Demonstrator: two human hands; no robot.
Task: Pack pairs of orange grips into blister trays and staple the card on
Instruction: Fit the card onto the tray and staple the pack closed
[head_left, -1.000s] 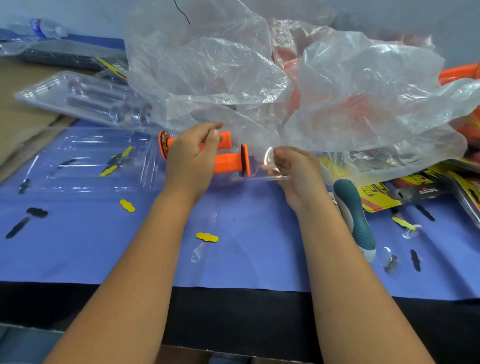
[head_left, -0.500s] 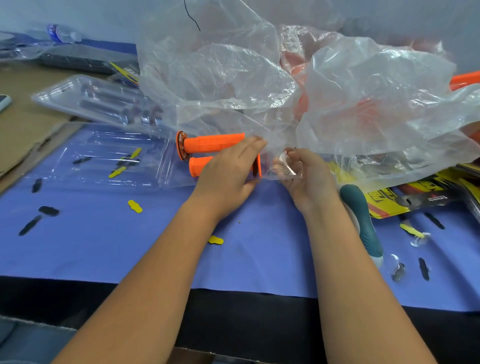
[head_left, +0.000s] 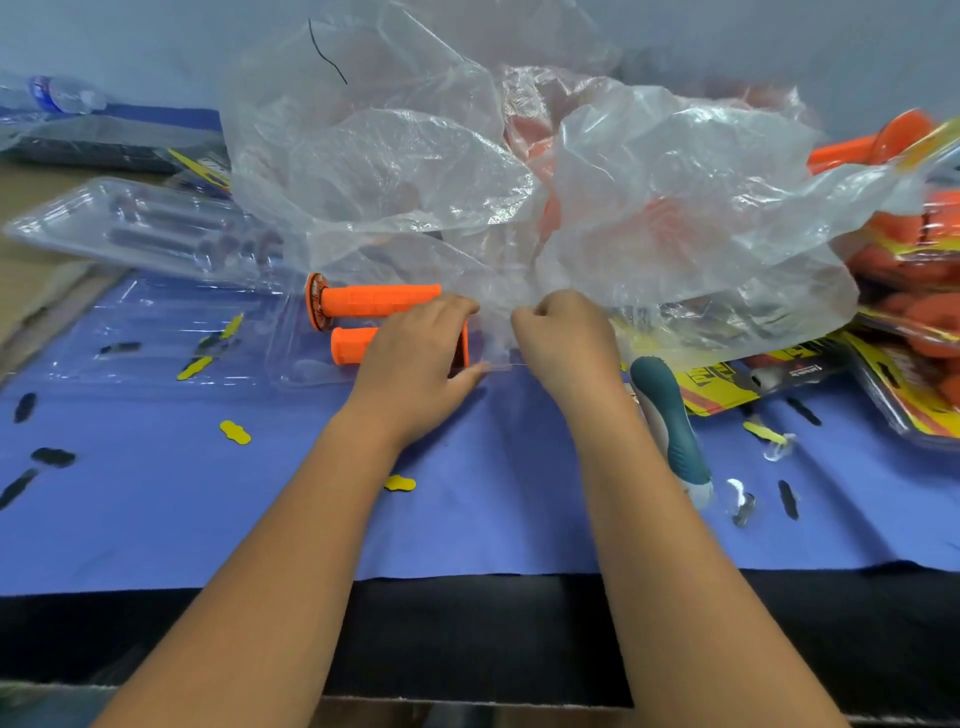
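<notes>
My left hand (head_left: 415, 358) lay flat on 2 orange grips (head_left: 379, 300) in blister tray (head_left: 291, 371); right hand (head_left: 563, 343) pinched tray's edge. Risk: loose bag (head_left: 649, 208) snagging, tray lifting

Two bright orange grips (head_left: 382, 300), ribbed; blue table cloth (head_left: 156, 509) with black front edge; teal-and-white stapler (head_left: 670, 415); yellow-black-red printed cards (head_left: 727, 384) right; clear bag (head_left: 467, 171); yellow and black scraps (head_left: 235, 432).

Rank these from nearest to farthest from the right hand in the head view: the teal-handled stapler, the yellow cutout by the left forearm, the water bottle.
From the right hand:
1. Teal-handled stapler, just right of the wrist.
2. Yellow cutout, nearer the table edge, beside the left forearm.
3. Water bottle, far back left corner.
</notes>
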